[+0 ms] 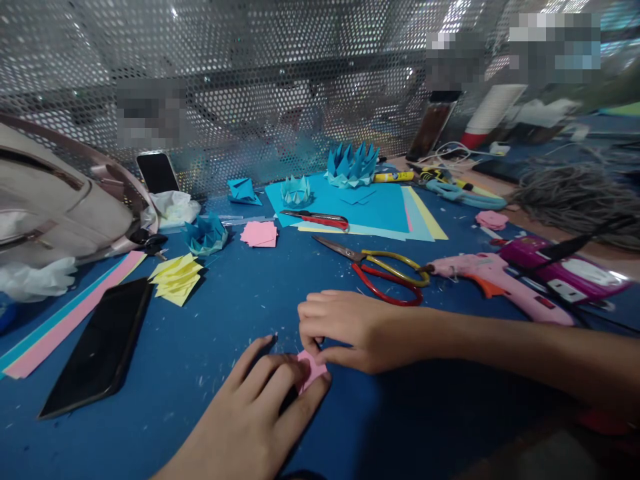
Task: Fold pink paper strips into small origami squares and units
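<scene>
Blue worktop [210, 347] fills the view, perforated metal screen at the back. Landmark: the small pink paper piece [311, 369] near the front edge, centre. My left hand [260, 413] lies flat on it from the near side, fingers pressing its left half down, not curled round anything. My right hand [350, 327] comes in from the right, fingertips pinched together on the far corner of the pink piece. So both hands are on the paper, one pinning, one nipping.

Step, as I judge it: mid-fold, creasing a corner of the square. Next move likely calls for holding the pin steady and running the pinch along the crease.

Room: behind the pink piece and a bit right, red-and-yellow scissors [385, 273], near my right hand but apart. Further right, pink glue gun [495, 280]. Left of the piece, a black phone [100, 347] flat on the worktop, well apart; yellow folded stack [176, 278] behind that. Far behind, pink squares [259, 234] and blue sheets [360, 203]. Bare worktop just left of the piece and in front; near table edge close under my left wrist.
</scene>
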`<state>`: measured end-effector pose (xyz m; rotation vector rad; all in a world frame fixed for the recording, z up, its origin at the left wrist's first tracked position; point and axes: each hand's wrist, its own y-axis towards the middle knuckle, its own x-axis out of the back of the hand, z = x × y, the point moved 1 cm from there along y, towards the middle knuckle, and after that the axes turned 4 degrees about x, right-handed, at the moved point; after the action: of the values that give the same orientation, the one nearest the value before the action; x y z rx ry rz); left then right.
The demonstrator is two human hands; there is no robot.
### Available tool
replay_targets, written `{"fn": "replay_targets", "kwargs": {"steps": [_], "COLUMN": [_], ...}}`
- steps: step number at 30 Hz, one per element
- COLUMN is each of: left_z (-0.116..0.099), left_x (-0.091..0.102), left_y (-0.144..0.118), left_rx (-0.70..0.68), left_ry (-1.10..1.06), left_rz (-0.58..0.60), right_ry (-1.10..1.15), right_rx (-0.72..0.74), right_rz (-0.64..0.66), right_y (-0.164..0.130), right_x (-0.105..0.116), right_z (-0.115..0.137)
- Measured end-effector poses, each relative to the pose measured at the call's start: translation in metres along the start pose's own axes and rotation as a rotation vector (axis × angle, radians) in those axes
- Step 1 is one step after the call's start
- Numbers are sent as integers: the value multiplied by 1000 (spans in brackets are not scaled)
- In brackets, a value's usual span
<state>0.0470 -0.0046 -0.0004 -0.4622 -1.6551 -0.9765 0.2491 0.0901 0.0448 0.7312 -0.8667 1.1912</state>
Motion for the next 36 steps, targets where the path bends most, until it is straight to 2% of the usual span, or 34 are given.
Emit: {"fn": "replay_targets", "kwargs": {"steps": [9,13,16,21,24,29,36], "left_z": [0,1,1,1,1,2,1], "left_x": [1,-2,-4,-4,-3,-1,0], "left_y": [0,-2,-2,-4,-4,-2,-2], "left_rx": [-33,-7,7,15,7,2,-10], "left_ry": [31,13,16,20,28,13,2], "left_rz": [55,19,11,14,20,42,44], "right_ry": [22,129,157,73,3,-68,-167], "right_rx": [7,-42,-50,141,196,149,93], "right_rz": [-5,-49,-33,52,86,196,189], "right_y": [0,-2,-6,-13,-15,-18,-16], "right_x": [1,6,13,23,27,29,31], "right_z": [-1,-6,-11,-15,-12,-9,-14]}}
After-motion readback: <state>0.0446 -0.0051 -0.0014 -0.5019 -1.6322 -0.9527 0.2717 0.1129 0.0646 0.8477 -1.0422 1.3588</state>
